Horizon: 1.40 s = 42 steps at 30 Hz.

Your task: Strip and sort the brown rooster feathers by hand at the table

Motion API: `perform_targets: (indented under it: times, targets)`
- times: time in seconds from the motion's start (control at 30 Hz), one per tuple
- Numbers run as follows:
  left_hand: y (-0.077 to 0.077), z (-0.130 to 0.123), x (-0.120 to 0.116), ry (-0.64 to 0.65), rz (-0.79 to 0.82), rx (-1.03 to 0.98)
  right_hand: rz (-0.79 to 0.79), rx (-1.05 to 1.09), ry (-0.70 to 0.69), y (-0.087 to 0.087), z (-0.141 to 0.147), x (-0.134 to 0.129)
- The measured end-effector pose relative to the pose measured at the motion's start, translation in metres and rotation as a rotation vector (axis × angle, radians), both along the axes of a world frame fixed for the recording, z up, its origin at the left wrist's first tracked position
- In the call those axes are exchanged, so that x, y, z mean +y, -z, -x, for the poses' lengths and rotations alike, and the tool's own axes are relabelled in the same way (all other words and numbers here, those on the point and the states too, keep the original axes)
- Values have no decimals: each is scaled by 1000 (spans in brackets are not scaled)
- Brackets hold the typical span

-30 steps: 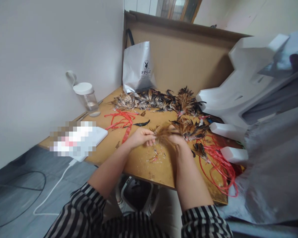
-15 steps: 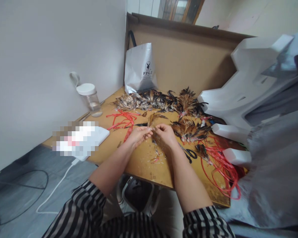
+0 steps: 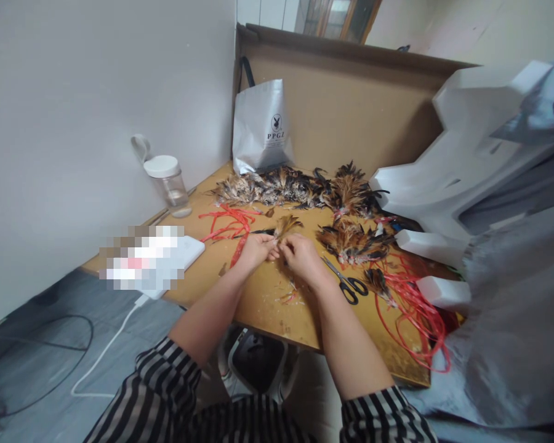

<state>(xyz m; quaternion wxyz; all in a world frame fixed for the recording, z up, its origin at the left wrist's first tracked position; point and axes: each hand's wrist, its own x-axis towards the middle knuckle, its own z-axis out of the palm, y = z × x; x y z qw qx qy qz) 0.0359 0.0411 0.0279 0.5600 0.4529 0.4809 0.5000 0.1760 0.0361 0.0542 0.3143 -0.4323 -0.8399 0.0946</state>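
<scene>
A small bunch of brown feathers (image 3: 288,226) fans upward between my two hands over the middle of the table. My left hand (image 3: 258,251) is closed, pinching the bunch near its quill ends. Beside it, my right hand (image 3: 301,258) is closed too, with its fingertips against the base of the feathers; whether it grips a quill or something else is hidden. Scissors with black handles (image 3: 346,283) lie just right of my right wrist. A brown feather pile (image 3: 353,241) rests farther right. Small scraps and red bits (image 3: 290,298) are scattered below my hands.
A long heap of dark feathers (image 3: 281,186) lines the back, before a silver bag (image 3: 261,129). Red plastic strips (image 3: 226,220) lie left, more red strips (image 3: 410,307) right. A lidded jar (image 3: 170,187) and white device (image 3: 191,251) stand left. White foam (image 3: 425,178) borders the right.
My right hand has moved slightly left and down, turning closer to my left hand. The feathers between my hands now fan out more upright, and more of the scissors shows.
</scene>
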Motion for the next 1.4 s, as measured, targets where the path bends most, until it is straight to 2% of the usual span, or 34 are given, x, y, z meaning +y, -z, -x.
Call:
perform_targets:
  times: [0.17,0.27,0.37,0.43,0.5,0.57,0.63,0.77,0.9,1.1,1.27,1.4]
  targets:
    - [5,2,-3,102,-120,305,-83,-181,35,-9,1,-8]
    - [9,4,-7,222,-252,469,-29,-192,-21,-12,-4,-7]
    - [6,4,-12,402,-241,406,151,-33,-98,-16,-17,-1]
    - [1,4,-15,538,-173,281,372,131,-145,-18,-27,2]
    - [-3,3,-17,610,-113,156,569,369,-183,-19,-32,4]
    - [-5,3,-18,601,-42,-1,679,601,-212,-18,-31,4]
    - [-6,4,-19,557,34,-181,759,745,-250,-14,-25,3]
    - [-9,3,-20,503,137,-471,985,956,-329,-6,-10,2]
    - [-13,3,-22,530,186,-629,1065,1026,-405,-4,-8,2]
    - [-15,2,-25,533,252,-655,1068,1042,-434,0,-6,5]
    - [-12,1,-21,543,258,-648,1040,1089,-344,4,-3,8]
    - [-9,4,-14,465,181,-493,951,1097,-361,3,-8,11]
